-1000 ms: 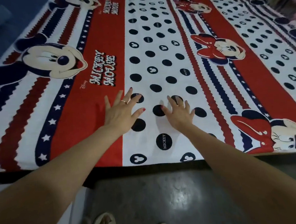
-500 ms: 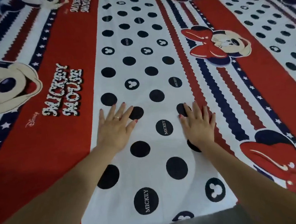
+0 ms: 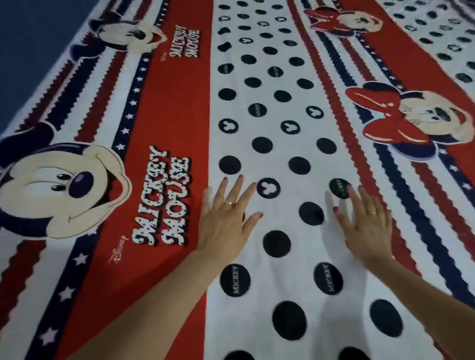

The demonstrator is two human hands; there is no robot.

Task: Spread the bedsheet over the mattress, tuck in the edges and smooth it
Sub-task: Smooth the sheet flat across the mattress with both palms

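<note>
Red, white and navy cotton covers the whole bed: one bedsheet (image 3: 275, 98) lies spread flat, its white dotted band running down the middle. Two hands press on that band, fingers straight and splayed, gripping nothing. The left hand (image 3: 224, 223) sits at the band's left edge beside the red stripe; the right hand (image 3: 367, 224) near its right edge. Flat sheet stretches beyond both. The sheet's left edge meets a blue wall (image 3: 24, 40).
</note>
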